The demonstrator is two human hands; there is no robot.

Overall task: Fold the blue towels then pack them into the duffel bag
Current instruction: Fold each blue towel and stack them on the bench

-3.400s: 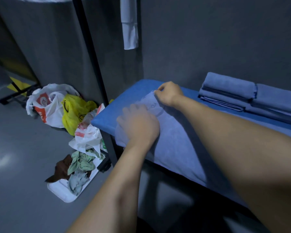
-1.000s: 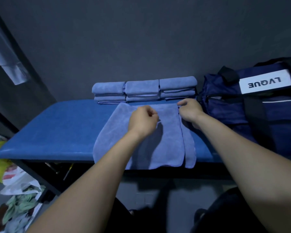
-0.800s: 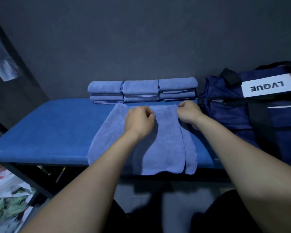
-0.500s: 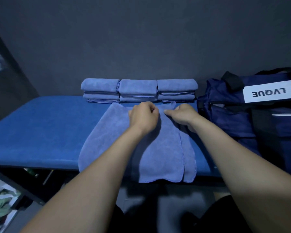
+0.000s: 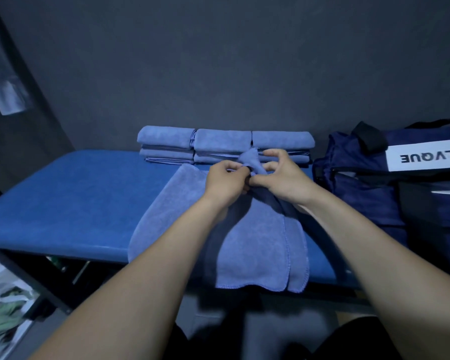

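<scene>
Your left hand (image 5: 225, 181) and right hand (image 5: 283, 178) pinching bunched towel (image 5: 257, 242) frame centre, folded stacks (image 5: 222, 146) behind, duffel bag (image 5: 390, 183) right, bench (image 5: 70, 203) below.

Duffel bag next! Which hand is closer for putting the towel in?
The right hand, probably. The duffel bag sits on its side of the bench, and both it and the left hand pinch the towel.

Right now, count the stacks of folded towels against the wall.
3, side by side: left stack, middle stack, right stack. The hands partly hide the lower layers.
</scene>
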